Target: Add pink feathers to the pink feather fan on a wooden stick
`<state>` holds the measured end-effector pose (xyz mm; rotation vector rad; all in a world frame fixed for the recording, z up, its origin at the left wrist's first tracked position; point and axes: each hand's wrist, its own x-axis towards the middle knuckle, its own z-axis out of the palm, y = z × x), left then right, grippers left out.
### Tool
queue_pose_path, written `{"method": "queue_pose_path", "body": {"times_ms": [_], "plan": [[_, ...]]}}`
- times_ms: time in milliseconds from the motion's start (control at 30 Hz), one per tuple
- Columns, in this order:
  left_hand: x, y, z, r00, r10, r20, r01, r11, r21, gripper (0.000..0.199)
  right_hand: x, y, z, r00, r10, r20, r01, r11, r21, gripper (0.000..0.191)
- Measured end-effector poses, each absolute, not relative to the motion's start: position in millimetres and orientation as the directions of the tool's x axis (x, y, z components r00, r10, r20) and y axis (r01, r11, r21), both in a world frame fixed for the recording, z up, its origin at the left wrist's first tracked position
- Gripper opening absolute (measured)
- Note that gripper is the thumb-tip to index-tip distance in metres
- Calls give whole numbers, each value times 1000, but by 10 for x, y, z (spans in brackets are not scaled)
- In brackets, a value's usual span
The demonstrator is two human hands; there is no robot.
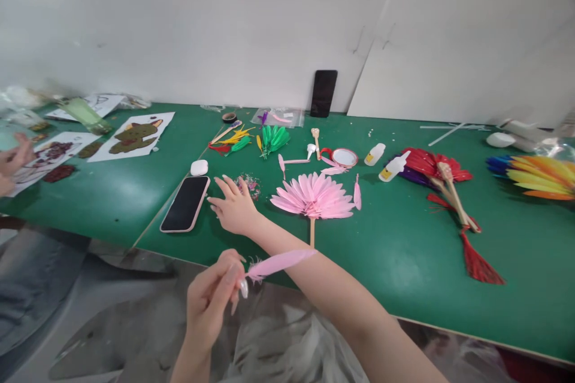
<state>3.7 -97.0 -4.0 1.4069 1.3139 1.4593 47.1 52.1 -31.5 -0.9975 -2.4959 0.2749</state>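
My left hand (213,296) is closed in a pinch on the quill end of a pink feather (283,263), held in front of the table edge. My right arm crosses over beyond it, and my right hand (234,206) is open, palm down, with fingers spread. Its fingertips are beside a small heap of pink and pale bits (250,187). To the right of that hand lies a pink feather fan (314,194) with a wooden handle, its lower end partly hidden by my forearm. Loose pink feathers (357,192) lie around the fan.
A phone (185,203) and white case (199,167) lie left of my hands. Glue bottles (394,167), a tape roll (344,157), green feathers (273,140) and a red fan (438,167) lie beyond. Another phone (323,93) leans on the wall. A co-worker's hand (15,158) is far left.
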Motion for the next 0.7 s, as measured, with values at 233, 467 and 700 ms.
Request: {"method": "queue_pose_path", "body": {"times_ms": [233,467,700], "plan": [[50,-1050,-88,-15,973,231,63,-230,971,36,382,597,-389,-649,700,298,625,714,-314,38],[57,-1056,-129,91,970,225,48,-230,972,36,309,645,-401,-660,694,289,624,720,-305,35],[79,-1047,-142,109,969,221,44,-226,973,35,502,662,-254,-619,711,333,618,703,-352,30]]}}
